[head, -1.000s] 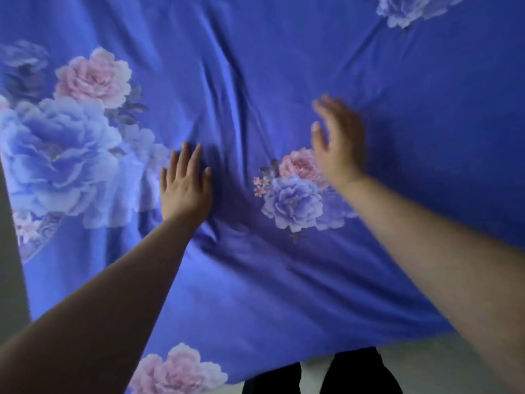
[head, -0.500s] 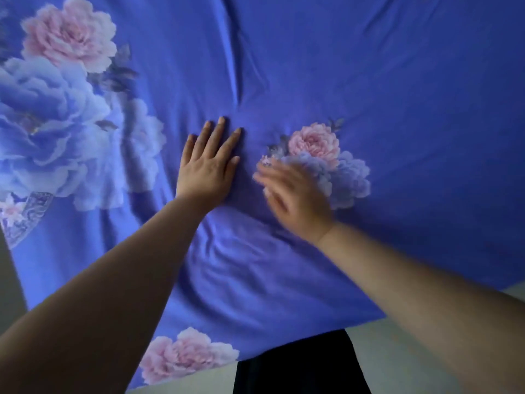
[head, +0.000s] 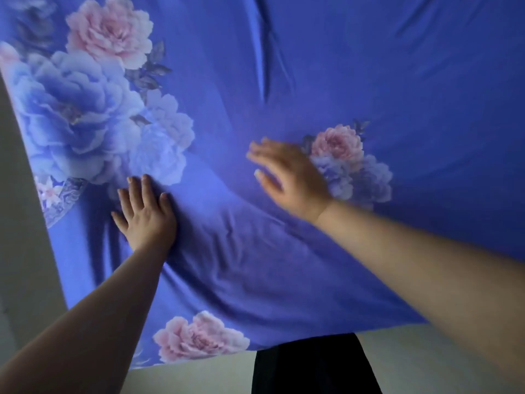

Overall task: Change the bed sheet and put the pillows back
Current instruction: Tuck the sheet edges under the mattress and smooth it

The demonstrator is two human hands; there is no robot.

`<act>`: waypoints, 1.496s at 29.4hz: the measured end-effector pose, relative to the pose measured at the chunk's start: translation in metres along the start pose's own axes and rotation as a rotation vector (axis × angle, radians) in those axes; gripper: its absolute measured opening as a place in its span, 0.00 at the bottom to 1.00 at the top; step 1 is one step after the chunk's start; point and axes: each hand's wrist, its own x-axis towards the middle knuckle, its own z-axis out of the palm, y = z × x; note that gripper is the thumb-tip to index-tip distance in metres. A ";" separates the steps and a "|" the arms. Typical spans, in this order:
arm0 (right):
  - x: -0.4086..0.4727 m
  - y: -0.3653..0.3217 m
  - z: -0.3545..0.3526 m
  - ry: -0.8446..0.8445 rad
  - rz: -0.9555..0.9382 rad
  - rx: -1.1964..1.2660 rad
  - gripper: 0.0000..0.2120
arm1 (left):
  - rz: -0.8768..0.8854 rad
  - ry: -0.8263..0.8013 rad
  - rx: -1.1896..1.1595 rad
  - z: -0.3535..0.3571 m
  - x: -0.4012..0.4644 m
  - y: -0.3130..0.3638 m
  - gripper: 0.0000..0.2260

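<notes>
One sheet (head: 355,66), blue, floral, spread over bed, near edge hanging at bottom of view. Deep crease (head: 264,61) runs lengthwise away from near edge, straight beyond gap between both hands. Left hand (head: 146,214) flat on sheet near left edge, fingers (head: 142,189) straight, released, grasping nothing. Right hand (head: 289,177) blurred, open, fingers straight, beside pink flower print (head: 338,143); contact unclear. Right hand nearer crease; judged smoothing stroke runs away from near edge. Pillows not in view.

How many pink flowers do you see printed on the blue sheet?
3: one pink flower upper left, one beside the right hand, one at the near edge. More may lie outside the view.
</notes>
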 end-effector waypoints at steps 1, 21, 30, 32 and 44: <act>0.032 0.036 -0.018 0.116 0.163 -0.148 0.19 | -0.012 -0.006 -0.012 -0.001 0.000 0.004 0.24; 0.131 -0.014 0.080 0.104 0.564 -0.397 0.25 | 0.569 0.038 0.157 -0.039 0.137 -0.072 0.26; -0.003 -0.292 0.291 -0.501 -0.015 -0.350 0.25 | 0.216 -0.275 -0.375 -0.034 0.138 -0.236 0.26; -0.020 -0.315 0.282 -0.649 -0.231 -0.154 0.20 | 0.211 -0.164 -0.246 -0.046 0.135 -0.249 0.24; -0.066 -0.179 0.160 -0.070 0.868 -0.548 0.30 | 1.063 -0.115 0.258 -0.048 0.107 -0.128 0.23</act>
